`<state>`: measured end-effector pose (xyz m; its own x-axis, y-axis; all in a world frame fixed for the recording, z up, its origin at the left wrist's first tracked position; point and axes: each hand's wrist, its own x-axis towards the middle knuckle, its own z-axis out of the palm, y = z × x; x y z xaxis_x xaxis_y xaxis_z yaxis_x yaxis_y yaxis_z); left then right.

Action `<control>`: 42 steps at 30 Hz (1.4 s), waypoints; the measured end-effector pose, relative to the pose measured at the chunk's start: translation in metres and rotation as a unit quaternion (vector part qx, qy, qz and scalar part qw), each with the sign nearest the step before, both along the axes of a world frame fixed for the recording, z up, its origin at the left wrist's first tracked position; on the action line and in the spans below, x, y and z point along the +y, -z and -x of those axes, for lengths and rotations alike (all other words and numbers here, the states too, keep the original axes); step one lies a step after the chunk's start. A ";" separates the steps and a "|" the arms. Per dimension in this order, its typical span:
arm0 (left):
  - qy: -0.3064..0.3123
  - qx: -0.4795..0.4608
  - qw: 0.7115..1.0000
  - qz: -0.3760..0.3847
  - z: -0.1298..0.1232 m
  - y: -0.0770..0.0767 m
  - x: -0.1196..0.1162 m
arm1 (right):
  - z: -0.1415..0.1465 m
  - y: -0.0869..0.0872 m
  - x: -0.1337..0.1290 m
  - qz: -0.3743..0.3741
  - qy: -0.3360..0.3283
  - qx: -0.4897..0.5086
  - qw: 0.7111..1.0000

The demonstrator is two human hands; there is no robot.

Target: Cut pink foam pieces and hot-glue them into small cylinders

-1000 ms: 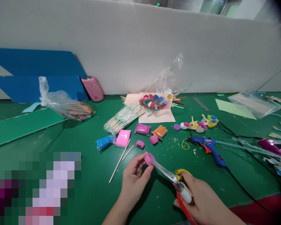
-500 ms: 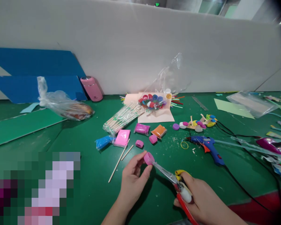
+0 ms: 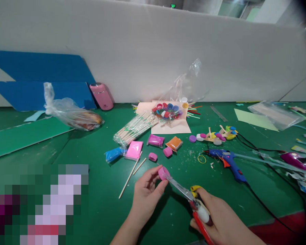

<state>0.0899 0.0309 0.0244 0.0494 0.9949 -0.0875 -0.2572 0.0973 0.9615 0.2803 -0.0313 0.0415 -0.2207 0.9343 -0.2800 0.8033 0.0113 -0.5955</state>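
Currently pinching a small pink plastic cap (image 3: 164, 173) between the thumb and fingers of the left hand (image 3: 147, 192), just above the near middle of a green table (image 3: 104, 200). Gripping metal scissors with red and yellow handles (image 3: 181, 188) in the curled right hand (image 3: 223, 212), with blades slanting left and tips at the cap's opening. Can't tell how far apart the blades stand.

Lying just beyond the left hand: a pink ring-shaped cap (image 3: 152, 157) and, to its right, a pink rounded cap (image 3: 167, 151). Set farther back, an orange packet (image 3: 174, 143) and a magenta packet (image 3: 155, 140); to the left, a pale pink packet (image 3: 134, 150) touching a blue packet (image 3: 114, 154). Resting near these, a long thin wooden stick (image 3: 127, 180) and a shorter wooden stick (image 3: 139, 166).

Placed at far centre, a clear bag of wooden sticks (image 3: 134, 129) beside peach-coloured paper (image 3: 170, 128), with a clear bag of coloured caps (image 3: 167, 111) on top. Lying to the right, a blue glue gun with a red trigger (image 3: 231, 163), near a thin yellow band (image 3: 198, 158) and a cluster of coloured caps and wooden pieces (image 3: 216, 136). Standing tilted at far left, a pink bottle (image 3: 102, 97).
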 end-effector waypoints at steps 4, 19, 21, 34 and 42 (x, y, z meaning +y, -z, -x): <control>-0.003 -0.006 1.000 -0.005 0.000 0.001 -0.002 | 0.001 0.003 0.001 -0.010 -0.003 -0.001 1.000; -0.015 -0.027 0.999 0.032 -0.004 -0.011 0.002 | 0.006 -0.003 0.005 0.038 0.006 0.022 0.999; -0.011 -0.031 0.999 0.037 -0.005 -0.014 0.002 | 0.005 -0.003 0.005 0.047 0.014 0.016 0.999; 0.040 -0.045 0.997 0.037 -0.005 -0.017 -0.001 | -0.002 0.005 -0.002 0.049 -0.004 0.026 0.998; 0.024 -0.046 0.998 0.027 -0.009 -0.017 0.000 | -0.001 0.001 0.000 0.046 0.014 0.039 0.998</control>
<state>0.0991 0.0309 0.0416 0.1064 0.9852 -0.1346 -0.3371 0.1631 0.9272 0.2817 -0.0314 0.0402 -0.2200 0.9117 -0.3469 0.7533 -0.0672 -0.6542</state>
